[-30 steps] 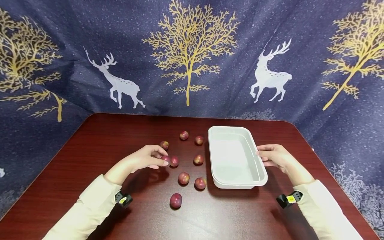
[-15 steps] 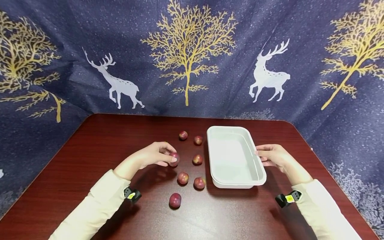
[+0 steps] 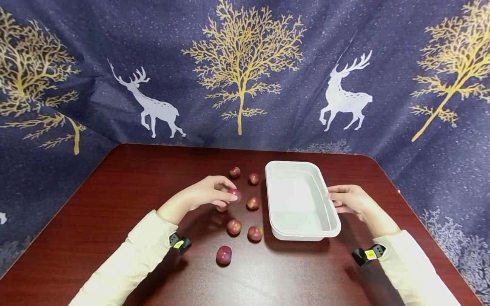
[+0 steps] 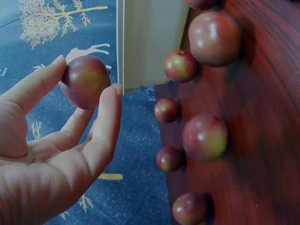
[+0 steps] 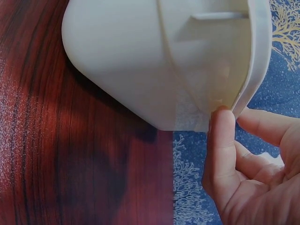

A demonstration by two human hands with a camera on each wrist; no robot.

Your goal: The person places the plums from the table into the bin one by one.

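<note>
Between the thumb and fingertips of my left hand (image 3: 203, 194) is a reddish-purple plum (image 4: 84, 82), held up over the table left of the tub. Another plum (image 3: 221, 208) lies partly hidden under that hand. A white rectangular plastic tub (image 3: 294, 204) stands on the right half of the table, with nothing inside. My right hand (image 3: 352, 199) pinches its right rim, thumb and fingers on either side of the edge in the right wrist view.
Several loose plums are scattered left of the tub, with one plum (image 3: 223, 255) nearest the front and another plum (image 3: 235, 172) toward the back. They lie on a dark red wooden table (image 3: 153, 170). Behind it hangs a blue cloth (image 3: 275, 106) with deer and trees.
My left hand has carried the plum to the right and slightly farther back, toward the tub. My right hand and the tub have stayed in place.
</note>
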